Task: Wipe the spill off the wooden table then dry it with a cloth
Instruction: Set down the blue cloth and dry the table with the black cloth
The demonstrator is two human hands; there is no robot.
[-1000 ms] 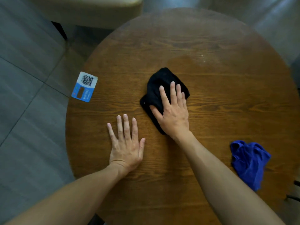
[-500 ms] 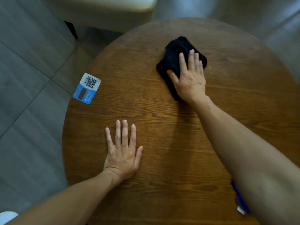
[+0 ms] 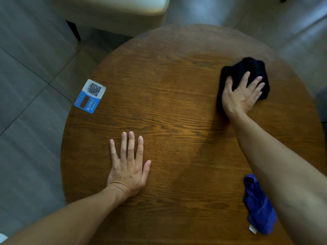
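Note:
A round wooden table fills the view. A black cloth lies bunched near its far right edge. My right hand presses flat on that cloth with fingers spread over it. My left hand rests palm down on the bare wood at the near left, fingers apart, holding nothing. A crumpled blue cloth lies at the near right, partly hidden by my right forearm. I cannot make out a distinct spill on the wood.
A blue and white card with a QR code sits at the table's left edge. A cream cushioned seat stands beyond the table's far side. Grey tiled floor surrounds the table.
My right hand has slid the black cloth from the table's middle to the far side and then to the far right edge. My left hand has stayed flat in place.

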